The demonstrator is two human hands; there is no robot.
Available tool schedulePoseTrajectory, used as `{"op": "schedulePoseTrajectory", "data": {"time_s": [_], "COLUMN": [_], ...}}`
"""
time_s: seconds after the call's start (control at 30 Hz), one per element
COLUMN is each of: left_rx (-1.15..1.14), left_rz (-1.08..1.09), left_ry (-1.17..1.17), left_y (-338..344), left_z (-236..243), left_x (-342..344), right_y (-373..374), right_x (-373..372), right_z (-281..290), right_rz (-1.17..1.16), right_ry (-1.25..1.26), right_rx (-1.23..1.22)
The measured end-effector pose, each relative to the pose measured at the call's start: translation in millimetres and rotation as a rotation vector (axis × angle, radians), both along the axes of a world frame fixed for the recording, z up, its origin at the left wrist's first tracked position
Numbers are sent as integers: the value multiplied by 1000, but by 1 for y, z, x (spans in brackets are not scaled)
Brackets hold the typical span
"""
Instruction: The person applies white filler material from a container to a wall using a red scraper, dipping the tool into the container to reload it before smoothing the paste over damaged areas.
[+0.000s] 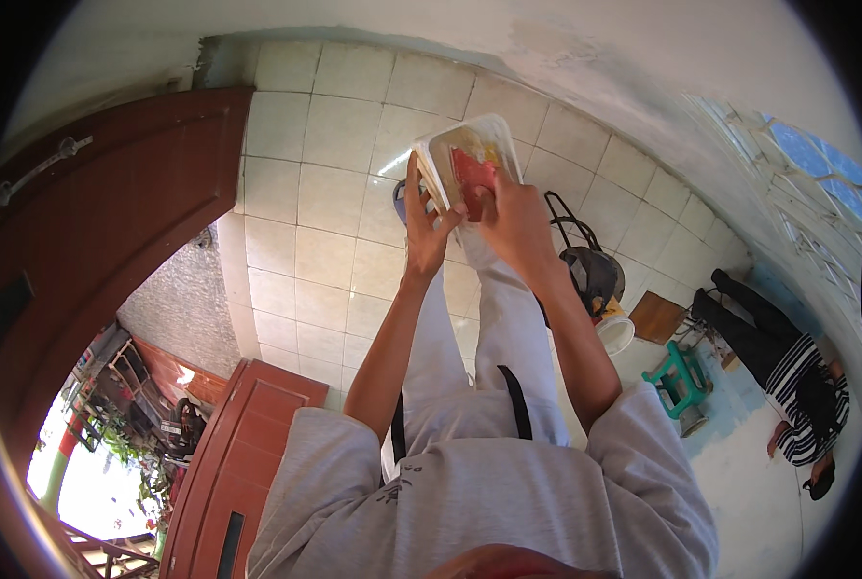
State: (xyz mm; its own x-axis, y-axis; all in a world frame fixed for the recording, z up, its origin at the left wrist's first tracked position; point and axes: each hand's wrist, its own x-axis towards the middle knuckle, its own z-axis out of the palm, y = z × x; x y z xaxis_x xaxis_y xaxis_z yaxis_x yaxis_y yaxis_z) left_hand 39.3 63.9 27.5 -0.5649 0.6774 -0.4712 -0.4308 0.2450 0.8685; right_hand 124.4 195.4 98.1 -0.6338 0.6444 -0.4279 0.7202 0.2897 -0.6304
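My left hand (pixel 425 230) is closed on the left rim of a white rectangular plastic tub (pixel 500 127), with the thumb near its close edge. Inside the tub, a flat red scraper (pixel 470 172) lies against smeared, dirty walls. My right hand (pixel 518 224) grips this scraper, its thumb and fingers pressed on the near right part. A yellowish patch (pixel 492 152) shows beside the red piece. The tub is held out in front of me, above the tiled floor, and its underside is hidden.
Brown wooden door leaves (pixel 112 193) stand at the left by an opening. On the right are a dark bag (pixel 593 275), a white bucket (pixel 616 333), a brown board (pixel 658 317) and a green stool (pixel 680 378). Farther right is another person (pixel 798 386). A pale wall (pixel 595 58) rises ahead.
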Motion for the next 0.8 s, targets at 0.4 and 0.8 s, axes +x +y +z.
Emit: {"op": "schedulePoseTrajectory", "data": {"time_s": [0.4, 0.8], "left_rx": [202, 219], "left_rz": [76, 46], "left_ry": [-90, -174], "left_y": [10, 24], "left_z": [-19, -21], "left_x": [-7, 12], "right_y": [31, 32], "right_x": [74, 79], "right_z": [-8, -11], "right_rz": [-670, -602], "right_ry": [621, 495], "right_rx": [-619, -428]}}
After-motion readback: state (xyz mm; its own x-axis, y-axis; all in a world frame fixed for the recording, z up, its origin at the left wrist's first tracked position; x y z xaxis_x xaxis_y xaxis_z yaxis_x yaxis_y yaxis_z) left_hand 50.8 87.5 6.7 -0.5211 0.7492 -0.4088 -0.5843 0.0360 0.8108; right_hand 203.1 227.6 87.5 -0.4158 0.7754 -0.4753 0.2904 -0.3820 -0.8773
